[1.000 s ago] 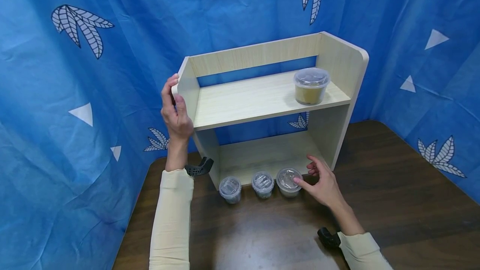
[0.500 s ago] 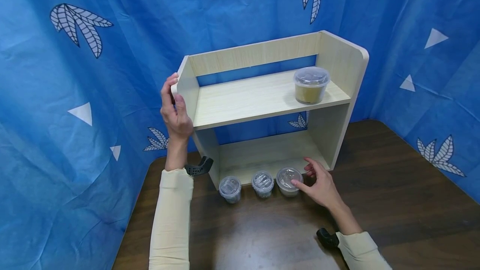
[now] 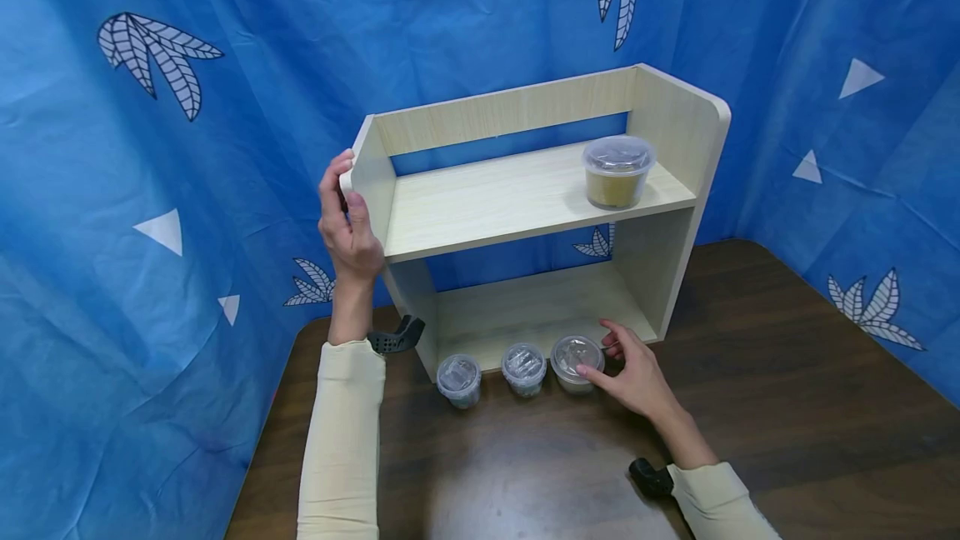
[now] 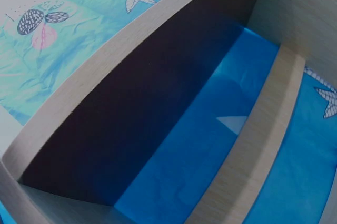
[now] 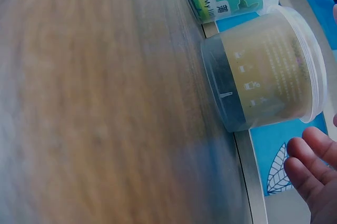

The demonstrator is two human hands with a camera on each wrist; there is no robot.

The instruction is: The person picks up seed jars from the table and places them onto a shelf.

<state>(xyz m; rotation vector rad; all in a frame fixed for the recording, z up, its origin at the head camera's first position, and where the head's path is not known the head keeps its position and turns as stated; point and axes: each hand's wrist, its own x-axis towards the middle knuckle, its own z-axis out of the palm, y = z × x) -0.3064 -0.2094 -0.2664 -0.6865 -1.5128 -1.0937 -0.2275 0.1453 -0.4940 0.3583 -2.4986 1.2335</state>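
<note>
My left hand [image 3: 351, 232] holds the front edge of the left side panel of a pale two-tier wooden shelf [image 3: 465, 211], with its fingers outside the panel. Three small lidded tubs stand in a row at the shelf's front: a left tub [image 3: 459, 382], a middle tub [image 3: 524, 369] and a wider right tub [image 3: 576, 386]. My right hand [image 3: 633, 373] is spread beside the right tub, its thumb overlapping the lid in the head view. In the right wrist view, loosely bent fingers [image 5: 310, 155] show a gap from this clear tub [image 5: 268, 71] with its tan paper label.
A larger clear-lidded tub [image 3: 617, 182] with yellowish contents sits on the upper shelf at the right. The shelf stands at the back of a dark wooden table [image 3: 510, 465]. Blue cloth [image 3: 247, 107] with leaf patterns hangs behind and at both sides.
My right hand has moved slightly left and closer around the right tub. The left hand keeps its hold on the shelf, and the tubs stand where they were.
</note>
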